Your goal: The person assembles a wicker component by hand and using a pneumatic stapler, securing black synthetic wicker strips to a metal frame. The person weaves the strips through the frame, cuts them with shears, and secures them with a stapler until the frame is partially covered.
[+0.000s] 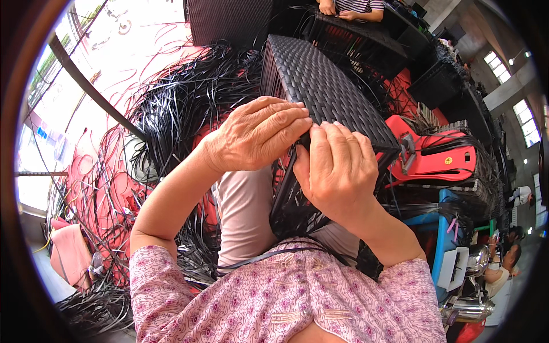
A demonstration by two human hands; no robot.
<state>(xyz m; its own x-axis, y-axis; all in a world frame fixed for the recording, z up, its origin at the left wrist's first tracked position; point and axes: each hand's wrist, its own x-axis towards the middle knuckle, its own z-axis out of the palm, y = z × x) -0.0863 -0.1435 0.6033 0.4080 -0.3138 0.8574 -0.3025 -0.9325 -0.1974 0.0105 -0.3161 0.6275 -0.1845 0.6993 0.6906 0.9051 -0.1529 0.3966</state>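
Note:
A black woven plastic-rattan furniture piece [334, 77] stands before my knees, its braided face slanting from upper left to lower right. My left hand [260, 134] reaches over its near corner, fingers together and curled onto the edge. Beside it, nearly touching, my right hand [337, 168] bends its fingers over the same edge, thumb tucked below. Both hands are closed on that edge; whether a loose strip lies pinched under the fingertips is hidden. A thin dark strip [269, 257] runs across my lap.
Heaps of loose black strips [183, 103] spread to the left over red floor covering [86, 171]. At right are a red plastic chair [440, 157] and a blue frame [443, 246]. Another person's hands [337, 10] work on a black woven piece [357, 43] at the far side.

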